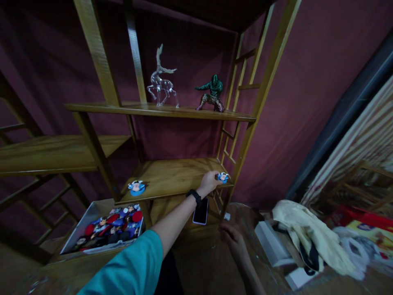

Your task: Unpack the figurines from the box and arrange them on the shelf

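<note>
My left hand [209, 183], with a black band on its wrist, reaches across to the right end of the lower wooden shelf [172, 174]. Its fingers are closed on a small blue-and-white figurine [222, 177] near the shelf's front edge. A similar figurine [136, 187] on a round blue base stands at the left end of that shelf. Lower down, my right hand [235, 241] hangs in front of the shelving with loosely bent fingers and nothing visible in them.
An open box [66, 247] of several colourful figurines sits low on the left. A phone [200, 212] lies below the shelf. Above stand a clear deer figure [161, 84] and a crouching figure [212, 92]. White boxes [272, 243] and cream cloth [307, 229] lie right.
</note>
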`<move>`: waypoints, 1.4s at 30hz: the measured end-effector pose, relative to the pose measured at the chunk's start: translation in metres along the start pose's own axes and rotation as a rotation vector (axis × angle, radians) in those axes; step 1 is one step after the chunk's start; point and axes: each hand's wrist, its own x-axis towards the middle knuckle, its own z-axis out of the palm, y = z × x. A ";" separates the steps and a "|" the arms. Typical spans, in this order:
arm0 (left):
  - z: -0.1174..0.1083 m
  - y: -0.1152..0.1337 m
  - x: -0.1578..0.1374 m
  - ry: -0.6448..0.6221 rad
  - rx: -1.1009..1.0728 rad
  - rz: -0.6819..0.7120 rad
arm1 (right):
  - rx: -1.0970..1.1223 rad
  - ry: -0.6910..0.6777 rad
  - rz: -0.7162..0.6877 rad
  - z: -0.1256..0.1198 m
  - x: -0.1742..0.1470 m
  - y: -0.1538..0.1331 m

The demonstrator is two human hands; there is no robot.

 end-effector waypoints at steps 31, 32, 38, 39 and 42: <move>-0.174 -0.117 -0.321 0.432 -0.284 -0.314 | 0.004 -0.500 0.075 0.207 -0.052 -0.012; -0.188 -0.144 -0.330 0.543 -0.330 -0.433 | 0.012 -0.545 0.066 0.230 -0.049 -0.012; -0.253 -0.266 -0.353 0.818 -0.585 -0.776 | -0.176 -0.685 -0.179 0.362 -0.006 0.010; -0.259 -0.277 -0.352 0.833 -0.591 -0.795 | -0.236 -0.671 -0.214 0.380 0.004 0.015; -0.265 -0.301 -0.341 0.841 -0.543 -0.792 | -0.457 -0.622 -0.227 0.419 0.029 0.028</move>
